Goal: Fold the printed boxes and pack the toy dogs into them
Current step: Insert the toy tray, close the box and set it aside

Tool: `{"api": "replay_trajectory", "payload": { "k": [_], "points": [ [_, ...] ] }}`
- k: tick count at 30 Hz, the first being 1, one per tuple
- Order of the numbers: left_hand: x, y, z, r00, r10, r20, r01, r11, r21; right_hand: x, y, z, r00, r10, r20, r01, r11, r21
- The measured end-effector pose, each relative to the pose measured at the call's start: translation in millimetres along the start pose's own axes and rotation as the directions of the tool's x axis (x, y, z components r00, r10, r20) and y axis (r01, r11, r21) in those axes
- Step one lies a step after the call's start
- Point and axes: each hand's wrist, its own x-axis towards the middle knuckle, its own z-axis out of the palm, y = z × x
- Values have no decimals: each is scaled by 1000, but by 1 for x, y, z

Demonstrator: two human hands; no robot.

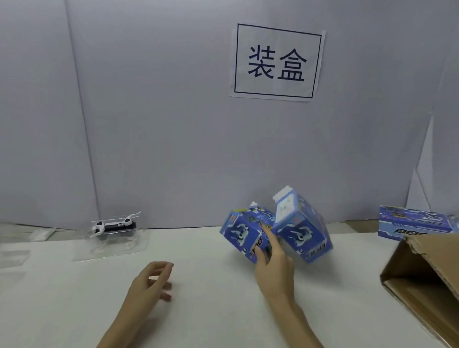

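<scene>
Reaching forward over the white table (pixel 219 290), my right hand (pixel 273 264) touches the left of two blue printed boxes: my index finger (pixel 269 233) lies straight along its front face and my thumb (pixel 260 255) presses its lower corner, a light hold between thumb and finger rather than a full wrap. That left box (pixel 243 233) is tilted, tipped back on one edge, and it leans against the right box (pixel 300 228), which is tilted too, its white end flap showing at the top. Both boxes sit near the far edge of the table, close to the grey wall (pixel 147 106). My left hand (pixel 153 280) hovers low over the table nearer me, well apart from the boxes, fingers loosely curled and holding nothing. A toy dog (pixel 114 225), white and black, lies in a clear plastic tray (pixel 109 243) at the far left of the table. On the right a brown carton (pixel 427 279) stands open toward me, and behind it lies a stack of flat boxes (pixel 414 223) with the same blue print. A paper sign (pixel 276 62) with two dark characters in a frame is stuck on the wall above the boxes. Some blurred clear packaging (pixel 2 254) lies at the left edge; I cannot tell what it is.
</scene>
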Motion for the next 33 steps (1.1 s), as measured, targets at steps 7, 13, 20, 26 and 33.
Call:
{"api": "replay_trajectory", "payload": {
  "k": [7,13,20,26,33],
  "points": [
    [-4,17,5,998,-32,57,53,898,-437,-20,-35,4,946,-253,205,163,913,375],
    [-1,16,4,996,-91,-9,73,849,-523,-47,-36,21,800,-392,454,284,915,288],
    [2,16,-14,989,58,138,17,874,-485,-47,-51,27,926,-221,305,57,883,466],
    [-17,26,-2,899,252,359,-99,913,-395,-40,-57,16,914,-227,336,12,843,537],
    [-30,43,13,930,340,136,-306,926,-222,-45,-70,12,869,-378,318,167,832,530]
  ]
}}
